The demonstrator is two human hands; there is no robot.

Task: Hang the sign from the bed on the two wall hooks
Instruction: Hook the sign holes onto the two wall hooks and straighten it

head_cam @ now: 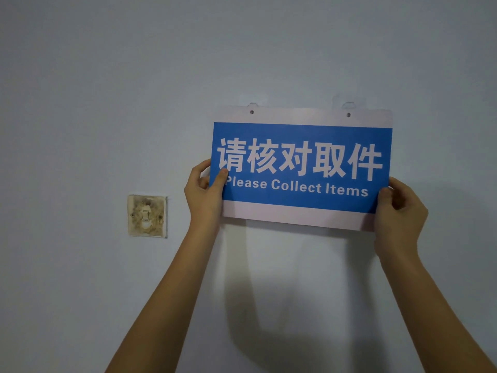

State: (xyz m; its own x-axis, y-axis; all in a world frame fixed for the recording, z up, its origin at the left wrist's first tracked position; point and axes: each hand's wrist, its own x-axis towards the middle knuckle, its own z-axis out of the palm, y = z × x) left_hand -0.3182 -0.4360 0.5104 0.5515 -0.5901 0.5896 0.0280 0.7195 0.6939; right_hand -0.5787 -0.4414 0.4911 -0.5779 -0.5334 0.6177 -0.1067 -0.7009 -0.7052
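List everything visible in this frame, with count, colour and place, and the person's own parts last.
sign: 1, blue with white lettering and pale borders, held against the wall, right of centre
holes in sign: 2, dark, in its top border
wall hooks: 2, clear, showing just above the sign's top edge
wall switch: 1, stained yellowish, left of the sign, lower
wall: 1, pale grey-blue, fills the view
left hand: 1, gripping the sign's lower left edge
right hand: 1, gripping the sign's lower right corner

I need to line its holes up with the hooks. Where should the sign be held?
By the sign's two lower corners, one per side, as the left hand and right hand do: it's wide and flat, and the top holes stay visible.
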